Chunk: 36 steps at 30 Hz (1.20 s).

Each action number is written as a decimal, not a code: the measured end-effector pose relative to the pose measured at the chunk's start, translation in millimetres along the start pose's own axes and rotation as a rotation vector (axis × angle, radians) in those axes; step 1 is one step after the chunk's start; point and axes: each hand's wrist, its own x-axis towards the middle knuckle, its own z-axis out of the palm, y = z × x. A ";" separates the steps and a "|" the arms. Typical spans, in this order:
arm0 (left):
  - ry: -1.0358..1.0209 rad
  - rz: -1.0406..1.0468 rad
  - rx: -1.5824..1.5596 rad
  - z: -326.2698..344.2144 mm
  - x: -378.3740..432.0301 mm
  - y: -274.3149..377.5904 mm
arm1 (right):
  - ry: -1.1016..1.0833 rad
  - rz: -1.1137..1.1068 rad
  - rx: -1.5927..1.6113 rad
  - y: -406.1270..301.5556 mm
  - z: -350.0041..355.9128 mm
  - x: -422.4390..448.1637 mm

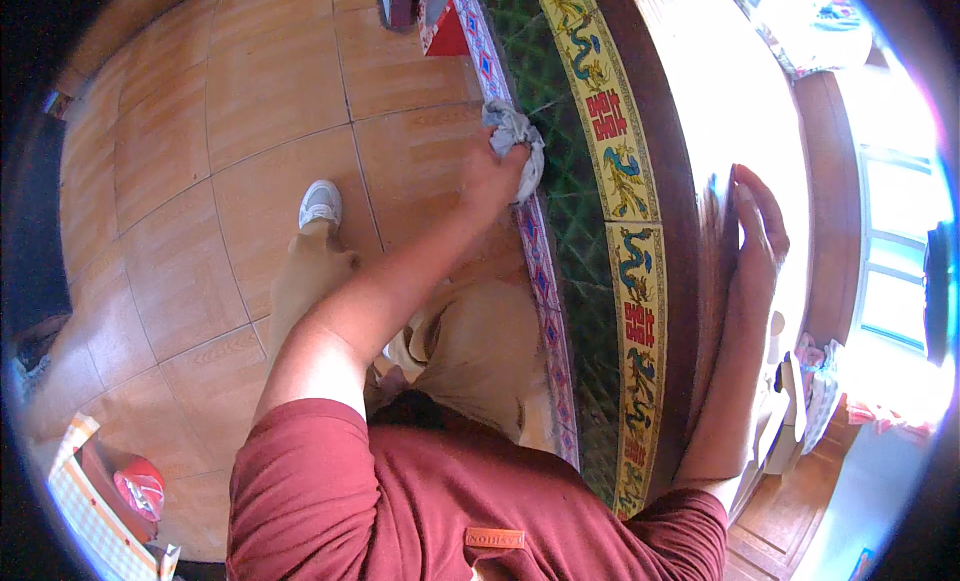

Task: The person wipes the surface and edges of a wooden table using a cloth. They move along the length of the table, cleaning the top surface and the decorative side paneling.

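Note:
My left hand (491,164) grips a crumpled grey cloth (529,149). The cloth touches the white border strip (538,258) with blue and red diamonds and the edge of the dark green tiled face (577,266). Over on the right, my right hand (759,224) rests on the brown wooden edge (716,281) of a raised platform, holding nothing. Between the wood and the green tiles runs a yellow decorative band (636,281) with dragons, phoenixes and red characters. Glare washes out much of the platform's top (739,93).
Brown floor tiles (277,138) spread to the left, where my white shoe (321,204) stands. A red box-like object (446,31) sits by the border at the top. At lower left is a red item (141,487) beside a checked panel (105,521). Folded fabric (821,386) lies at right.

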 end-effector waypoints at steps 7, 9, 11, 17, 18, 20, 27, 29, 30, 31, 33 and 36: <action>-0.301 0.151 0.521 -7.1 -102.1 55.5 | 0.022 0.039 0.021 5.6 -3.7 -1.0; -0.306 0.166 0.447 -4.6 -97.9 55.7 | 0.011 0.022 0.007 5.9 -4.5 -0.6; -0.239 0.061 0.440 -1.5 -80.9 53.4 | 0.002 0.031 0.019 7.6 -5.6 0.7; -0.028 0.126 0.444 -4.7 29.4 43.2 | 0.014 0.030 0.043 -1.3 2.5 0.1; -0.002 0.230 0.410 -5.6 32.4 37.2 | 0.011 0.033 0.044 -2.5 3.2 0.4; -0.211 0.060 0.545 6.4 -15.4 82.5 | 0.034 0.051 0.031 8.0 -7.0 -0.7; -0.542 0.262 0.503 -2.6 -88.2 88.0 | 0.003 0.077 0.068 1.5 -2.2 -2.3; -0.515 0.350 0.562 -2.0 -73.3 88.0 | -0.013 0.065 0.075 8.0 -6.3 0.3; -0.393 0.310 0.511 1.5 -63.9 88.1 | -0.018 0.059 0.080 11.1 -8.6 1.0; -0.268 0.270 0.462 4.8 -50.7 90.0 | -0.013 0.053 0.068 10.5 -7.9 0.6; -0.181 0.016 0.443 7.3 -3.6 107.5 | -0.002 0.031 0.041 5.2 -5.3 -0.8; -0.141 0.029 0.369 -5.0 22.8 95.1 | 0.005 0.018 0.013 -1.4 1.1 -0.1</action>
